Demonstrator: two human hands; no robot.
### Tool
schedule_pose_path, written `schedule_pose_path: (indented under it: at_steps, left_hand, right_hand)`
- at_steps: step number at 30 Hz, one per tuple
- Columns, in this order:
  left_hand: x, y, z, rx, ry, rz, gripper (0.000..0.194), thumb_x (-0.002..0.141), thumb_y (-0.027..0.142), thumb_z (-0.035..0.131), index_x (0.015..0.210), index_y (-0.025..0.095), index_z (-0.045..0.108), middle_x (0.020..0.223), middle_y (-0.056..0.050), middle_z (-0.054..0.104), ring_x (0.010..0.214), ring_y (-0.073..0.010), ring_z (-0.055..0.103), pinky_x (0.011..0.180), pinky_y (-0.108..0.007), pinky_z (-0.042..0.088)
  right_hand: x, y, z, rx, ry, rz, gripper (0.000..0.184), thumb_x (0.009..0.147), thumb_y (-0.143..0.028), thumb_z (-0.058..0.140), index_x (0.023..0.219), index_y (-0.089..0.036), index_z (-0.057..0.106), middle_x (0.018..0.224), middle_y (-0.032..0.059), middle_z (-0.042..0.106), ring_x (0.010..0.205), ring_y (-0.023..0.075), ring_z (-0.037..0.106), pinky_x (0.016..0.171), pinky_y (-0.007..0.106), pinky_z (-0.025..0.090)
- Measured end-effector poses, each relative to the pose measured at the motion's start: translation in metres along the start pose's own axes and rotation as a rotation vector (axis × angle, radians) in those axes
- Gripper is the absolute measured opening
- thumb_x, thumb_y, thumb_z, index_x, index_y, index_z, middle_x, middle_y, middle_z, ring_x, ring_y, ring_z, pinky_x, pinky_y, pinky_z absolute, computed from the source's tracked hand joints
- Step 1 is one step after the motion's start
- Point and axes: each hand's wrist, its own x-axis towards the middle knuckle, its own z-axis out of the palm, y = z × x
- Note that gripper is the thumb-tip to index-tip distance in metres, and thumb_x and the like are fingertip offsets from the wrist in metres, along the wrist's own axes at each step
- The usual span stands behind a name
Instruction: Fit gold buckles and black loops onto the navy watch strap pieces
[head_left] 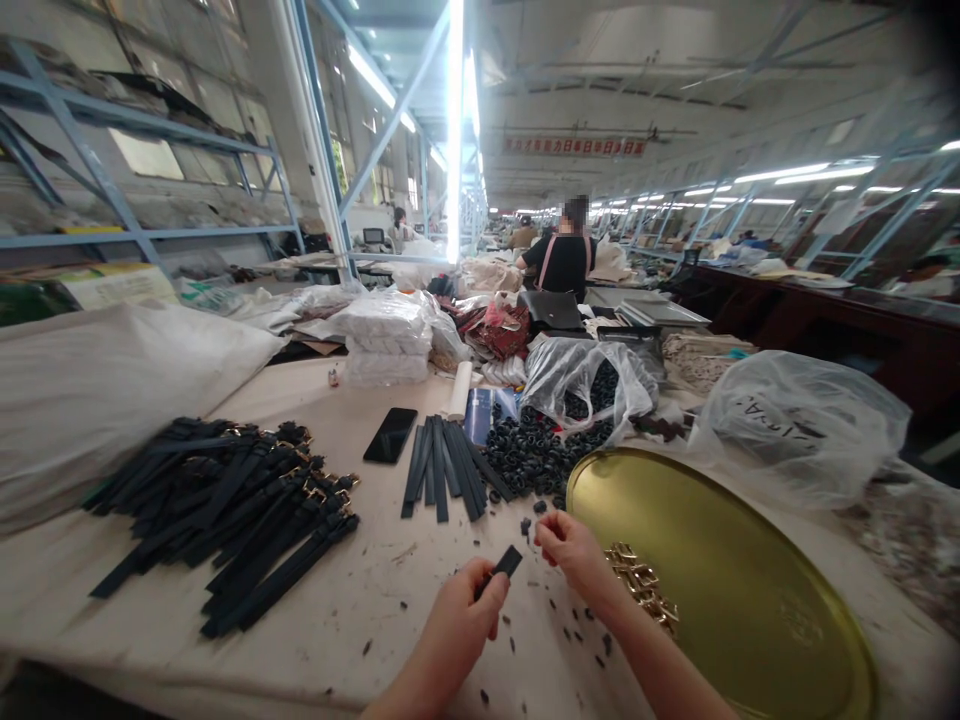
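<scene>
My left hand (461,622) is closed round a short black strap (510,562), whose flat end sticks out past the thumb and forefinger. To its right, my right hand (576,558) has thumb and fingers pinched together; anything between them is too small to make out. It hovers by the near edge of a heap of small black strap loops (536,448). Gold buckles (641,585) lie on a large oval gold tray (720,520), partly behind my right forearm. Plain black straps (444,470) are fanned out beyond my hands.
At left lies a pile of black straps with gold buckles (247,500). A phone (390,435) rests behind. Clear plastic bags (802,420) and wrapped stacks (386,335) line the far side. Dark scraps dot the cloth-covered table (360,640). A person (566,260) stands farther off.
</scene>
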Motion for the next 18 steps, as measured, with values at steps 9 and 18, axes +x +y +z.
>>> schedule_pose_path:
  at_steps: [9,18]
  left_hand:
    - [0.000,-0.011,-0.018,-0.225,0.122,-0.108,0.033,0.073,0.050,0.044,0.075,0.017,0.044,0.046,0.009,0.040,0.033,-0.0036,0.029,0.035,-0.016,0.019]
    - [-0.018,-0.012,-0.039,-0.375,0.199,-0.180,0.037,0.069,0.051,0.047,0.084,0.017,0.044,0.053,0.009,0.038,0.038,-0.0016,0.028,0.038,-0.012,0.018]
  right_hand:
    - [-0.032,-0.006,0.006,-0.058,-0.090,-0.039,0.010,0.073,-0.019,0.044,0.070,-0.020,0.053,0.067,0.0019,0.059,0.064,0.0171,0.054,0.060,0.027,0.038]
    - [-0.029,-0.045,0.041,-0.125,-0.190,-0.139,0.021,0.078,-0.019,0.042,0.093,-0.017,0.057,0.092,0.0081,0.058,0.081,0.0180,0.056,0.074,0.027,0.039]
